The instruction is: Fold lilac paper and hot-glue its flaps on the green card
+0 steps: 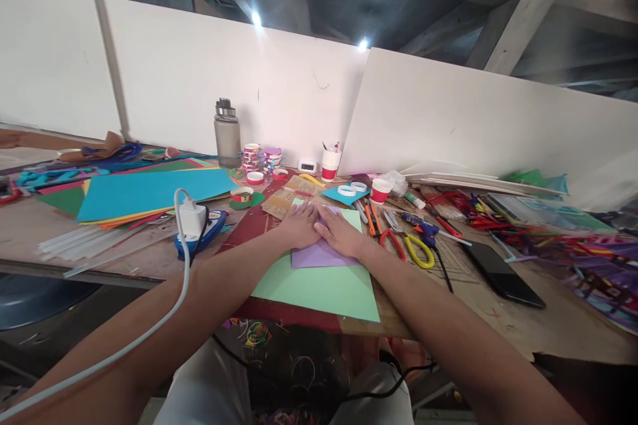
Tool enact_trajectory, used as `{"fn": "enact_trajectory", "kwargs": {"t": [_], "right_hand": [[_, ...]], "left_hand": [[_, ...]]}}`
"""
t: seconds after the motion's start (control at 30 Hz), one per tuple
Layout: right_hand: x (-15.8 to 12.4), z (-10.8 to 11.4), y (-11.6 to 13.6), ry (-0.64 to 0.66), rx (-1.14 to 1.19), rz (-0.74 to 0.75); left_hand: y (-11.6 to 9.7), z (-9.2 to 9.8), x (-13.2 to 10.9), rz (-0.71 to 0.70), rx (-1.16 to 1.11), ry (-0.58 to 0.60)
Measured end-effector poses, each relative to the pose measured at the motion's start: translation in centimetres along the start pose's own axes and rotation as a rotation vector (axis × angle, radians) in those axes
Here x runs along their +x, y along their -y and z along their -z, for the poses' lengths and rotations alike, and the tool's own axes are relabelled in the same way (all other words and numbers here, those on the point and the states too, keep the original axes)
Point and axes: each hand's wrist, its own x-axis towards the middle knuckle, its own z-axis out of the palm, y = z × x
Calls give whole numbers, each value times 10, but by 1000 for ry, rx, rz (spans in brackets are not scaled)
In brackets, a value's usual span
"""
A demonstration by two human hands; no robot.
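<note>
A purple sheet of paper (323, 257) lies on a larger light green sheet (319, 292) near the table's front edge. Both hands press flat on the purple sheet, close together at its upper part. My left hand (299, 226) has its fingers stretched forward and holds nothing. Beside it, my right hand (339, 231) also lies flat, its thumb reaching toward the left hand. The palms hide much of the purple sheet. Under the green sheet is a dark red surface (249, 229).
Scissors with yellow handles (419, 252), red-handled pliers (393, 243), a blue glue gun (423, 228) and a black phone (501, 272) lie right. A white charger (193, 218) with a cable stands left, near blue paper (154, 192). Behind are a bottle (227, 136) and cups (330, 165).
</note>
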Motion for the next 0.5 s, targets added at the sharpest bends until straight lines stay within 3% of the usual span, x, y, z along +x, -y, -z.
{"fn": "enact_trajectory", "kwargs": {"t": [0.17,0.33,0.5], "right_hand": [[-4,9,0,-231,-78,7],[-1,4,-3,41,54,-30],[0,0,-5,52,78,-27]], "left_hand": [[-5,-1,-2,-33,-23,-207],[-11,-1,0,-95,-51,0],[-12,0,2,-95,-37,16]]}}
